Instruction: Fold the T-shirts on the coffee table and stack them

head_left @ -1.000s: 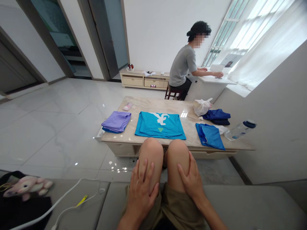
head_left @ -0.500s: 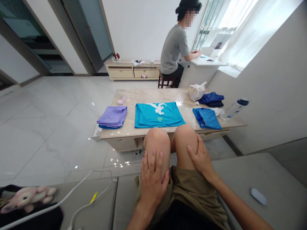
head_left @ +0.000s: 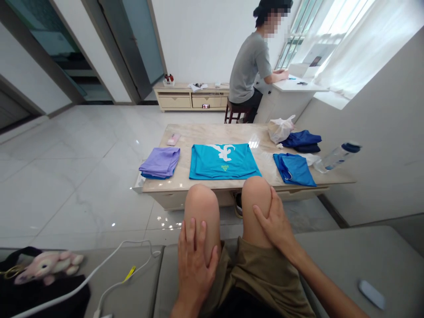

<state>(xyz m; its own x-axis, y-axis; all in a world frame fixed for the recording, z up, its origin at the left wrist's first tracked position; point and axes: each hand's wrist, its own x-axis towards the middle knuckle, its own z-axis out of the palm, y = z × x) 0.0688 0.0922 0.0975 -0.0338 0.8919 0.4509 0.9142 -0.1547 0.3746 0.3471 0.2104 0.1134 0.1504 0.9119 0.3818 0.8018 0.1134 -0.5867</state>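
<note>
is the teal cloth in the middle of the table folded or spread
Folded: the teal cloth lies flat on the table with layered edges visible along its left and right sides.

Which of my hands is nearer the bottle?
Right. Your right hand rests on your right leg, left of the bottle; your left hand, on your left leg, is farther left.

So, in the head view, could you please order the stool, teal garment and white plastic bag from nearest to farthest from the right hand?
1. Teal garment: near middle of the table
2. White plastic bag: table's far right
3. Stool: beyond the table
</note>
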